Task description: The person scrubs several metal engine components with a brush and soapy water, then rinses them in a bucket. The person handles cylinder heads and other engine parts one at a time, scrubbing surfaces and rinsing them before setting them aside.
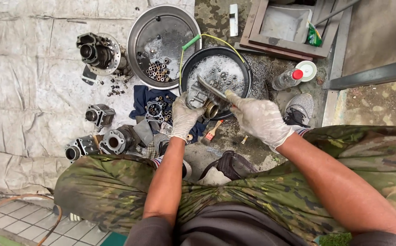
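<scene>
The person squats over the ground and scrubs a small metal engine part [198,98], grey with a brass-coloured round opening at its lower end. The left hand [183,117], gloved, is wrapped tight around that part and holds it just above the near rim of the black basin [248,77], at about 12 o'clock from the person's knees. The right hand [259,119], also gloved, is closed around the handle of a wire brush [212,91], whose bristled head lies across the top of the part.

To do this well, I judge that the part should stay over the basin so that the foamy liquid and grit drip back into it, not onto the blue cloth [139,101] at 9 o'clock of the basin, where cleaned small pieces lie. Short strokes along the ribs and recesses would suit better than broad sweeps. The left hand should turn the part a little at a time, so each face meets the bristles, and keep its fingers clear of the brush path, since thin gloves give little guard against wire. The brass opening looks softer than the casting, so lighter pressure there seems wise.

At 11 o'clock stands a round metal tray [136,41] with small bushings; further left, cylinder blocks [100,115] rest on the grey sheet [29,82].
</scene>
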